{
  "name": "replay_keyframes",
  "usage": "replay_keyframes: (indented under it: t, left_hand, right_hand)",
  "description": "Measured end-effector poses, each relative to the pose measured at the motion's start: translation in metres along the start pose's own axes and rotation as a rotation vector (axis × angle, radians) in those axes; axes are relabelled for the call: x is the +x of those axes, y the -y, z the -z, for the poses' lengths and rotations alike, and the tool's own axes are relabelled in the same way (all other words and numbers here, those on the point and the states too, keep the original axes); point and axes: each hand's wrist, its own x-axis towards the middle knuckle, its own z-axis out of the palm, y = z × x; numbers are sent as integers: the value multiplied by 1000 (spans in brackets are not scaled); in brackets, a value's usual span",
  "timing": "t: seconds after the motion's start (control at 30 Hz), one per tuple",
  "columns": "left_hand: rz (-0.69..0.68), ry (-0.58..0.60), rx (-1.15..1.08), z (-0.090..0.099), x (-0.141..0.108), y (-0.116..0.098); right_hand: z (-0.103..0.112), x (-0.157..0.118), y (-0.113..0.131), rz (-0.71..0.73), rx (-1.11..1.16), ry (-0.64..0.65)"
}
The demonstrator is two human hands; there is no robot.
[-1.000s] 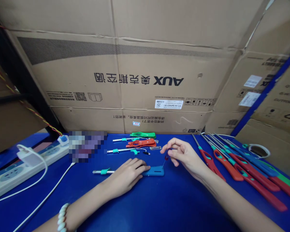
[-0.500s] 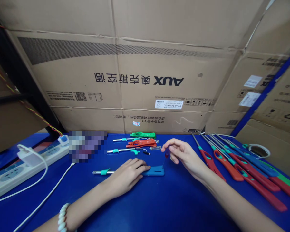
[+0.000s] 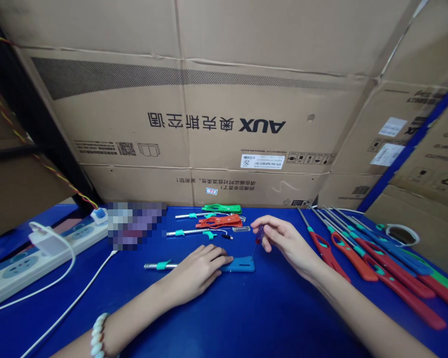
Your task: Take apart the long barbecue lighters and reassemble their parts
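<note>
A blue lighter handle [image 3: 241,264] lies flat on the blue table, its metal tube [image 3: 154,266] with a teal piece pointing left. My left hand [image 3: 201,271] presses on the handle's left part, fingers together around it. Above its right end, my right hand [image 3: 280,238] pinches a small screwdriver [image 3: 260,233] with a purple-red grip. The thin shaft slants down to the handle's right end. Behind them lie a red handle [image 3: 224,221], a green handle [image 3: 226,209] and two metal tubes with teal parts.
Several long lighters [image 3: 392,263] in red, orange, blue and green lie at the right. A white power strip [image 3: 18,268] with cables is on the left. A cardboard sheet [image 3: 216,89] stands behind the table [image 3: 224,323]. A coil [image 3: 401,233] rests at the back right.
The view has shifted very slightly. The fingers of my right hand have changed position a little around the screwdriver; my left hand stays on the blue handle.
</note>
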Motion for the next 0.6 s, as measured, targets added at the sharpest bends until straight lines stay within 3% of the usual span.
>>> replay_keyframes:
  t: [0.17, 0.37, 0.6]
  left_hand:
    - [8, 2, -6, 0, 0, 0]
    - [16, 32, 13, 1, 0, -1]
    - [10, 32, 31, 1, 0, 0]
  right_hand:
    - [-2, 0, 0, -20, 119, 12]
    - [-2, 0, -3, -15, 45, -34]
    - [-4, 0, -1, -5, 131, -34]
